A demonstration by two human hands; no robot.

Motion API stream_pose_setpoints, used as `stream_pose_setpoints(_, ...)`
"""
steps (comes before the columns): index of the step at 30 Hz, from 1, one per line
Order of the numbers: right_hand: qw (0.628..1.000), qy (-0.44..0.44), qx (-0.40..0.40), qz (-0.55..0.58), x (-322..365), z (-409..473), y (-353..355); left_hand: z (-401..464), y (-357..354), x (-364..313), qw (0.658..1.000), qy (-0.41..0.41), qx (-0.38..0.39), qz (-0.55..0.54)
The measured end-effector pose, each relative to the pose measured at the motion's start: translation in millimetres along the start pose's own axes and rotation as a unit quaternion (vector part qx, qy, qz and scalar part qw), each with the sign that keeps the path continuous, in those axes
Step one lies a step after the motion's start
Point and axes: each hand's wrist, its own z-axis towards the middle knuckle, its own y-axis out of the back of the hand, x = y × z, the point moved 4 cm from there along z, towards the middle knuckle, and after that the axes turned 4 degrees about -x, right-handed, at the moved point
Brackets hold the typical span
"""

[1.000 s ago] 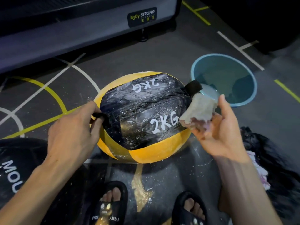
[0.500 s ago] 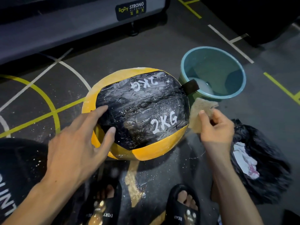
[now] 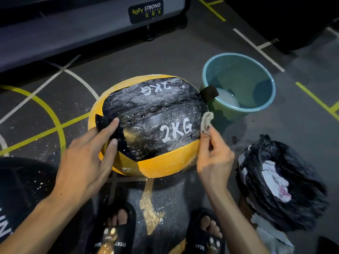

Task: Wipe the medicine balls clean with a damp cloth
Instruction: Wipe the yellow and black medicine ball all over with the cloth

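- The medicine ball [image 3: 146, 125] sits on the floor between the 2 hands, just ahead of the person's sandalled feet; it is round, so no long axis stands out.
- The left hand [image 3: 88, 158] lies flat against the ball's left flank, fingers straight and spread, bracing it and gripping nothing.
- The right hand [image 3: 214, 158] pinches a small pale cloth [image 3: 206, 120] between thumb and fingers; the cloth touches the ball's right edge, beside the white "2KG".
- The right hand is the nearer to the next stroke, which probably runs leftward from the cloth over the black panel, where pale streaks and specks show.
- A blue bucket [image 3: 264, 105] stands just beyond the right hand, touching the ball's far right side.
- Writing: "2KG" twice on the ball, the far one upside down; "BODY STRONG" on the equipment label [image 3: 145, 10] well beyond both hands; "EVERY" and "BEAR" on the sandals [image 3: 111, 235].
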Motion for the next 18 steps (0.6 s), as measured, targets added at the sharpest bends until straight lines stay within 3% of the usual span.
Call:
stream_pose_setpoints(3,0.992,0.121,0.022,0.011,18.6,-29.1,2.1,6.1,2.0,12.2,1.000,0.023,0.000,0.004)
stream_pose_setpoints(5,0.988,0.148,0.041,-0.002,10.9,-28.5,2.5,10.1,4.5,16.9,1.000,0.011,0.003,0.015)
stream_pose_setpoints(10,0.999,-0.050,0.014,0.002,-19.1,4.7,-2.2,9.3,4.5,5.3,0.999,-0.030,-0.006,0.021)
stream_pose_setpoints(12,1.000,0.007,0.017,0.024,10.4,-11.7,-3.0,11.2,4.7,4.5,1.000,-0.016,-0.001,0.009)
stream_pose_setpoints(16,0.975,0.186,0.107,0.053,38.3,-58.4,-12.2,15.9,7.0,3.8,0.999,-0.037,0.005,0.016)
stream_pose_setpoints(18,0.979,0.183,0.082,0.032,15.2,-41.4,-13.4,17.8,6.3,2.7,0.999,-0.042,0.006,0.026)
